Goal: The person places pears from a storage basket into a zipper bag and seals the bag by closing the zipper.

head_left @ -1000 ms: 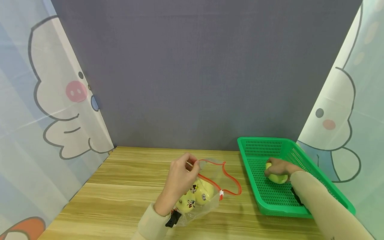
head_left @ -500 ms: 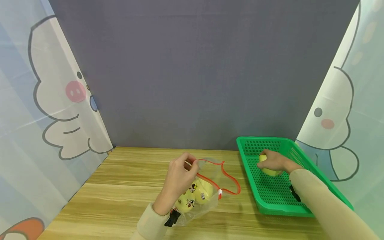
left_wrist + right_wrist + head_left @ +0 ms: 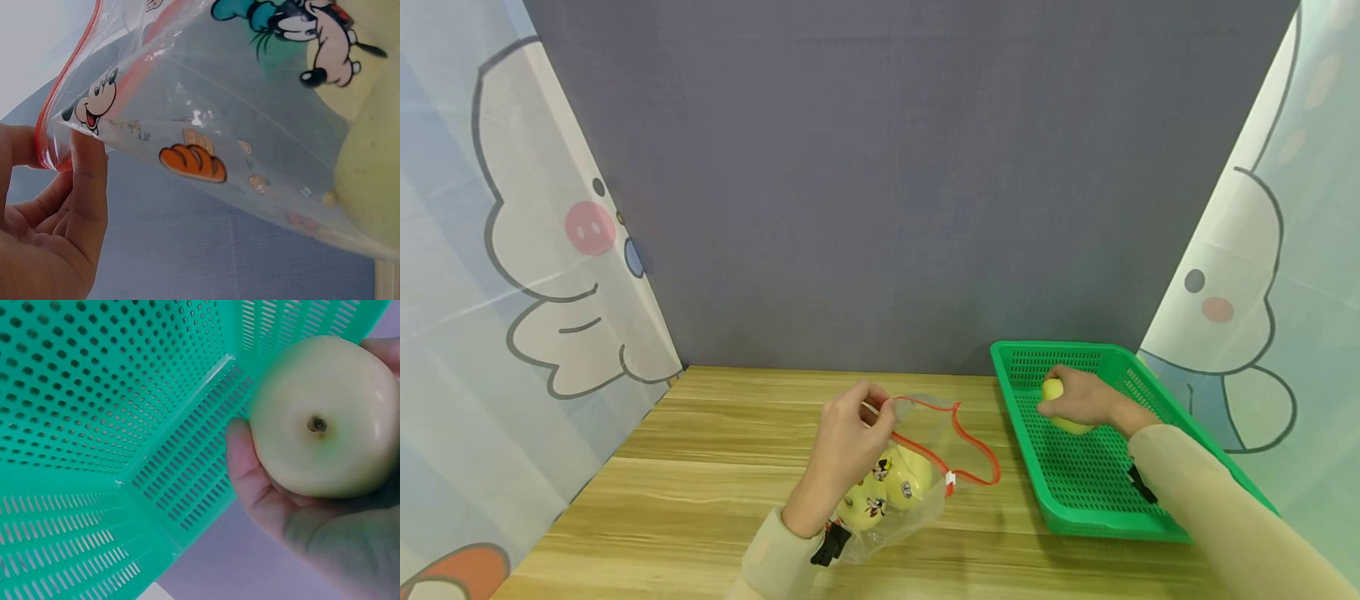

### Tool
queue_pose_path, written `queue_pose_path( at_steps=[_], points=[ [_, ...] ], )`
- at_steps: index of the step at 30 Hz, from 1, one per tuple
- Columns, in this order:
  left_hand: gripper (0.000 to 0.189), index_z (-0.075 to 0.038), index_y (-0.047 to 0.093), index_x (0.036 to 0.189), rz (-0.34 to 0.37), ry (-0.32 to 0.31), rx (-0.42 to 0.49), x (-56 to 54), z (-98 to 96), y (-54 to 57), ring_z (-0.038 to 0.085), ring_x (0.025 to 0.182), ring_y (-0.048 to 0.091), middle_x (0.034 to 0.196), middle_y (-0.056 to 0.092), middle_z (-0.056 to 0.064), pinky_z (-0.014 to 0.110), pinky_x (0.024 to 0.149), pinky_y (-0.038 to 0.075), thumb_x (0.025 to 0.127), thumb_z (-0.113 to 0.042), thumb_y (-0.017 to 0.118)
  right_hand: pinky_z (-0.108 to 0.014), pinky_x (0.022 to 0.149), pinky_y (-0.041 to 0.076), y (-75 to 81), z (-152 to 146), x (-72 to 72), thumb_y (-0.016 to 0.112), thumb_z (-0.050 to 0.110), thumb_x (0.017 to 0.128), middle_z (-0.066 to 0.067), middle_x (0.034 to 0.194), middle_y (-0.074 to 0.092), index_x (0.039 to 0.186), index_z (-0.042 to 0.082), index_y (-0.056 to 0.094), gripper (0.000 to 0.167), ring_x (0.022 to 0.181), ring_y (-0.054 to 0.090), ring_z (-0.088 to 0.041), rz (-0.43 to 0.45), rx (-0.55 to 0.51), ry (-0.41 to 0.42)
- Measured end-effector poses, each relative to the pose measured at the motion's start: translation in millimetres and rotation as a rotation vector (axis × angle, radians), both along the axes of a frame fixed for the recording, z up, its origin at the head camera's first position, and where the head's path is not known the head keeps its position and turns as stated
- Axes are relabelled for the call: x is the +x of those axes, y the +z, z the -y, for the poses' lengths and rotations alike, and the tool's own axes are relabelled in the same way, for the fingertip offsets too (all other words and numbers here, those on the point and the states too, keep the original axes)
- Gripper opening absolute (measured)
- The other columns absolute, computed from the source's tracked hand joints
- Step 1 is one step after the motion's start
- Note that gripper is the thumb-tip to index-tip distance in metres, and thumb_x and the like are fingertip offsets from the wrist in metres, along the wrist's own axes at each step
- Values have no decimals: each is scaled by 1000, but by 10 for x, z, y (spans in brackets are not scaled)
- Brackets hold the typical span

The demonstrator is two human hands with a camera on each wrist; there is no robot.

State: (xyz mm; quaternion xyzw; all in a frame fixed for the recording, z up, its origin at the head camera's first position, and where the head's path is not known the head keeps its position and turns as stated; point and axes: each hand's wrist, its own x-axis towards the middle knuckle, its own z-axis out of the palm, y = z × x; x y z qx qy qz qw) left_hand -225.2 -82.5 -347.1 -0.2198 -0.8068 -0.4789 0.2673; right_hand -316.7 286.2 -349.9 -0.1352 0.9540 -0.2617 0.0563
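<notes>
My left hand (image 3: pixel 848 437) pinches the red-edged mouth of a clear zip bag (image 3: pixel 925 517) printed with cartoon figures. Several pale yellow-green fruits, apple-like, lie inside the bag on the table; one fruit (image 3: pixel 375 169) fills the right side of the left wrist view. The bag's red zip edge (image 3: pixel 977 479) gapes toward the right, with a white slider (image 3: pixel 951 479) on it. My right hand (image 3: pixel 1084 397) grips a yellow-green apple (image 3: pixel 325 419) over the green basket, thumb and fingers on opposite sides. Its dimpled end faces the right wrist camera.
The green plastic basket (image 3: pixel 1048 508) with slotted walls stands at the right of the wooden table (image 3: pixel 715 467). A grey cloth panel (image 3: pixel 880 192) rises behind the table, and printed curtains (image 3: pixel 550 275) hang at both sides.
My right hand has lifted the apple off the basket's floor and shifted it left and toward the basket's far side. The left hand and the bag stay nearly in place.
</notes>
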Motion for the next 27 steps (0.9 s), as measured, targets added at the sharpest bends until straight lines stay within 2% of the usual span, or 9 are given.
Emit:
queue_pose_path(
  at_steps=[8, 16, 27],
  points=[
    [10, -11, 68, 87, 0, -1, -3, -3, 0, 4, 5, 58, 61, 77, 66, -3, 24, 47, 51, 91, -2, 67, -33, 58, 48, 46, 42, 67, 72, 25, 78, -10, 90, 59, 133, -12, 47, 70, 69, 54, -20, -87, 76, 15],
    [9, -10, 68, 87, 6, 2, -2, -2, 2, 2, 4, 58, 61, 77, 66, -3, 25, 46, 51, 91, -2, 67, -33, 57, 45, 126, 139, 194, 73, 25, 75, -12, 99, 53, 131, -4, 50, 67, 75, 50, -21, -165, 141, 6],
    [9, -9, 68, 86, 4, 6, -1, 3, -4, 6, 4, 57, 61, 77, 66, -3, 24, 45, 50, 91, -2, 67, -33, 57, 44, 203, 239, 324, 73, 25, 74, -12, 103, 55, 131, 2, 53, 64, 75, 51, -20, -236, 112, 10]
  ],
)
